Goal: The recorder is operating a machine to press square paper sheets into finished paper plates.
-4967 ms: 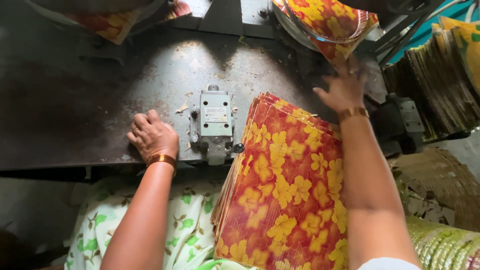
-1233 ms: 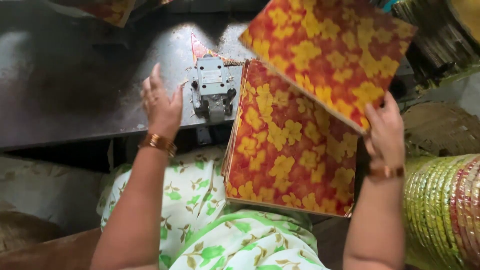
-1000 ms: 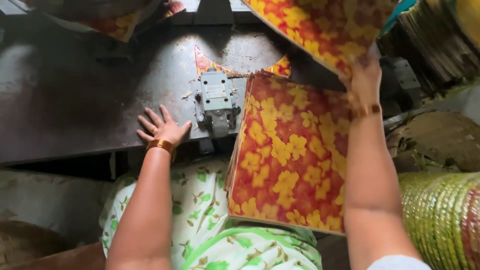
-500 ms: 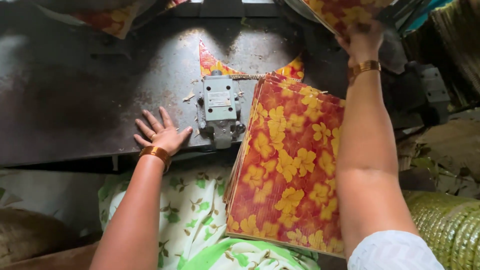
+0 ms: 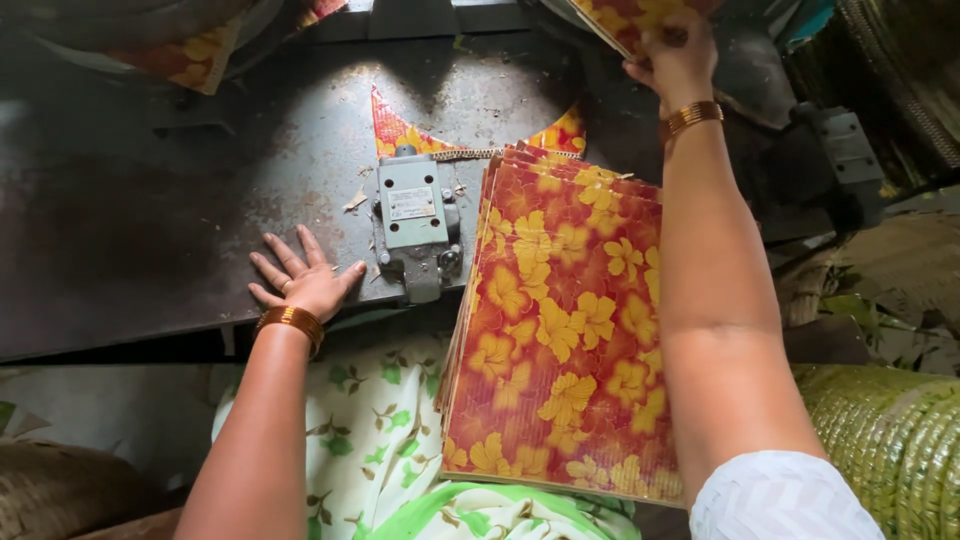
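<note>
A thin, light, floppy floral sheet at twelve o'clock is pinched by the right hand; an edge grip seems best. The left hand lies flat and open on the worktop.

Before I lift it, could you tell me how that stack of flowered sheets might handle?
The stack of flowered sheets overhangs the metal table, so it seems fairly stiff. Its fanned edges suggest loose sheets, likely to slide apart. It probably feels heavy as a whole.
</note>
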